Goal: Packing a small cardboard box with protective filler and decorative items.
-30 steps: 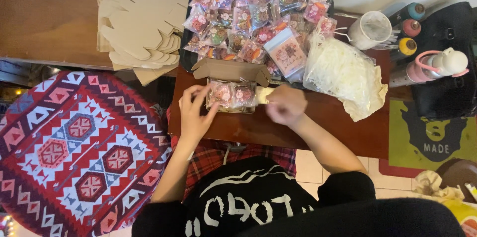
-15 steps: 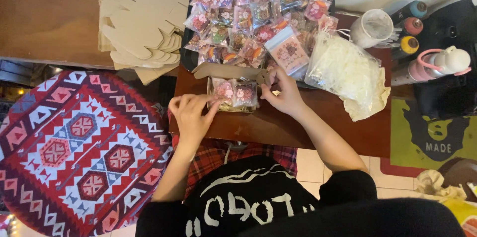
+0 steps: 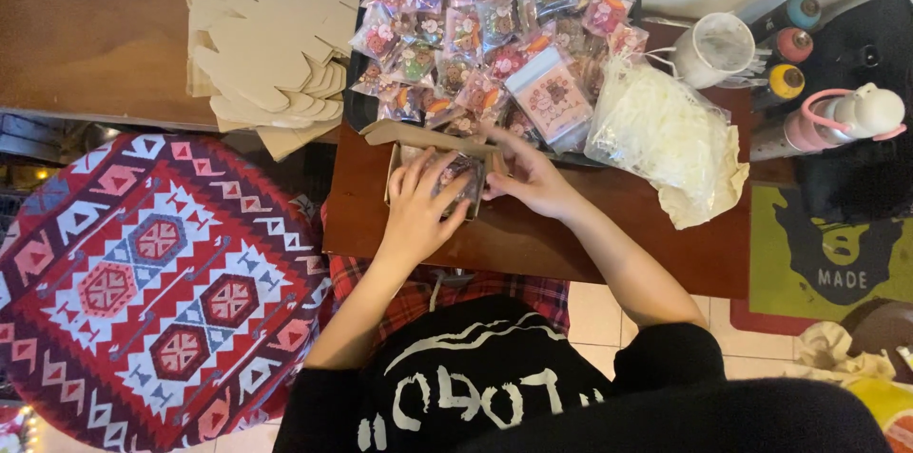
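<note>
1. Two hands meet over one small brown cardboard box (image 3: pixel 433 163) at the near edge of your wooden table (image 3: pixel 618 244), just in front of the black tray (image 3: pixel 364 101); its flap stands open toward the tray, so the inside faces up to you.
2. The box sits directly below the heap of cellophane packets (image 3: pixel 475 25) in the tray, which keeps them within a short reach.
3. Your left hand (image 3: pixel 418 211) lies flat over the box's near left side, fingers spread and loosely curved, pressing on the packets inside rather than clasping anything.
4. Your right hand (image 3: pixel 528 177) comes in from the right, fingers bent against a clear packet (image 3: pixel 459 174) at the box's right end; it seems to pinch it, though the fingertips are partly hidden.
5. A stack of flat, unfolded cardboard blanks (image 3: pixel 271 35) lies left of the tray.
6. A white crinkled bag (image 3: pixel 666 130) rests to the right, touching the tray's corner, with bottles (image 3: pixel 794 44) beyond.
</note>
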